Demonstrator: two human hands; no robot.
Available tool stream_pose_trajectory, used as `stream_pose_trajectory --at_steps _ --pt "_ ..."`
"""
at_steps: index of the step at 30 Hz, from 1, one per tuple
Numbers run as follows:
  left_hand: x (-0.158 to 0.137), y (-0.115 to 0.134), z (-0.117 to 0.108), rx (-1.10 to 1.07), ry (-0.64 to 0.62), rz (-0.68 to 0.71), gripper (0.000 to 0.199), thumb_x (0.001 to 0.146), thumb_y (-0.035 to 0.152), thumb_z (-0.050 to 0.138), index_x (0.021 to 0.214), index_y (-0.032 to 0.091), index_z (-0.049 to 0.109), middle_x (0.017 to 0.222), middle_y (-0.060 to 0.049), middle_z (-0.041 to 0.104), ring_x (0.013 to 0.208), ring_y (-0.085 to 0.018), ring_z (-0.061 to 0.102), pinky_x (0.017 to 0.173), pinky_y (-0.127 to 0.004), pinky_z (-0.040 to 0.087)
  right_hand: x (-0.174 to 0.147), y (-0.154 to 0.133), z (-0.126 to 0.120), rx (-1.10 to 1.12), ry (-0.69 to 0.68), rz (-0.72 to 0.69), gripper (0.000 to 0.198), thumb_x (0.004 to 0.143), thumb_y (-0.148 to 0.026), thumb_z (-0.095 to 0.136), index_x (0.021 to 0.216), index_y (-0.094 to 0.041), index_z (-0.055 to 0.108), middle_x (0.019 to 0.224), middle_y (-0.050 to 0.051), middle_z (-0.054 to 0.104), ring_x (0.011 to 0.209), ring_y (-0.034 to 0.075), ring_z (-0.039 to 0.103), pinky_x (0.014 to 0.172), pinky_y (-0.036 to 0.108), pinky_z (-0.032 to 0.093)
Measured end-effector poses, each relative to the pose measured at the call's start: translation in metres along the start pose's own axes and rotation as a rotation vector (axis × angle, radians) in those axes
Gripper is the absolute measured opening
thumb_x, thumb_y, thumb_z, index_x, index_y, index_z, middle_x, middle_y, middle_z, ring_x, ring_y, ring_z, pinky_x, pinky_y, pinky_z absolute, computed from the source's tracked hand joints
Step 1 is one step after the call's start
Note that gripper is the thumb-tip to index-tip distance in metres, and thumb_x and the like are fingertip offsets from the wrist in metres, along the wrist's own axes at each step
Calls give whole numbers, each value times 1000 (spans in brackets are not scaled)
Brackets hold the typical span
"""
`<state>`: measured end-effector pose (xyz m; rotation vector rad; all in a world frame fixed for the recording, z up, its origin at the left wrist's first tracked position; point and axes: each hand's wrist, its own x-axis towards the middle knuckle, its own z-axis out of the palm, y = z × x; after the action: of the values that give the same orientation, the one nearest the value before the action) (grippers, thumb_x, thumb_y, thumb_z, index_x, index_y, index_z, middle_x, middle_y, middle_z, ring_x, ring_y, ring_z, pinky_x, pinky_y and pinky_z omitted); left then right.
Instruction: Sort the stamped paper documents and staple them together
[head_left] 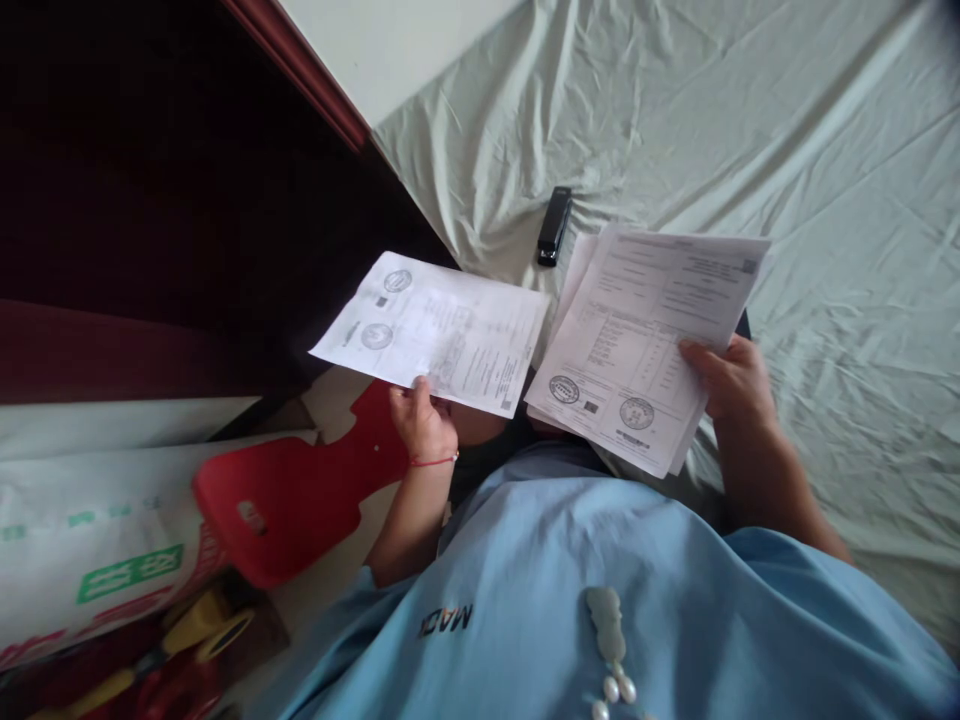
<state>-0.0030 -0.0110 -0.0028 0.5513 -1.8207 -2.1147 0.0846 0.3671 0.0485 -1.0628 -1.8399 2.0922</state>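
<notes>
Left hand (424, 420) of the wearer, head view: closed in a pinch on a white printed paper document (442, 325), thumb on the upper face at the near edge, fingers mostly hidden beneath. Whether this document is one sheet or several cannot be told. It is held nearly flat, its stamped end pointing left; the edge grip probably serves to leave most of the print exposed.

Right hand (735, 385): closed on a loose stack of white printed paper sheets (637, 320), thumb on top at the right edge, remaining fingers behind. The sheets are slightly fanned, with staggered edges at left and bottom. Thumb pressure presumably keeps them from sliding apart. The two round-stamped marks lie at the edge nearest the wearer's light-blue fabric shirt (540, 560).

The document and the stack are held side by side in front of the body, likely so both faces can be viewed together.

Beyond them, a black elongated stapler (555, 225) rests on a pale grey-green wrinkled cloth (750, 130), touched by neither hand. Its position near the papers appears to keep it within reach.
</notes>
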Motion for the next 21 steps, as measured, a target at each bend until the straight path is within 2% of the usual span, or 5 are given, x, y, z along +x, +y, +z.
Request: stream_pose_trajectory --at_steps 8,12,14,17,21 --pt "-10 7 12 9 -40 13 51 80 44 90 121 25 68 136 -10 77 132 -27 72 108 -37 59 1 1 -5 -6 12 -11 33 67 -34 85 97 -19 81 91 8 83 73 25 75 75 42 64" --pt "-10 3 9 10 -61 13 49 81 40 91 122 27 68 131 -6 79 129 -24 73 105 -34 59 1 2 -6 -9 4 10 32 65 -33 85 93 -20 80 88 9 83 74 27 75 75 43 64" --pt "-10 0 8 -42 -52 -43 50 75 32 94 119 29 69 124 -3 81 117 -20 76 95 -29 60 1 -1 -8 21 10 19 33 63 -32 86 93 -19 81 88 10 83 74 28 77 76 44 65" --pt "-12 -5 8 -110 -72 -221 48 68 25 95 111 28 74 117 -2 83 105 -18 78 82 -25 59 0 -8 -10 101 80 29 37 57 -27 90 91 -18 81 91 10 83 75 28 78 78 44 68" --pt "-28 -11 16 -118 -270 -444 29 77 30 89 104 24 78 113 -7 85 112 -25 79 92 -37 66 -4 -19 -4 228 149 119 36 47 -21 91 79 -20 74 93 10 84 80 31 81 80 45 71"
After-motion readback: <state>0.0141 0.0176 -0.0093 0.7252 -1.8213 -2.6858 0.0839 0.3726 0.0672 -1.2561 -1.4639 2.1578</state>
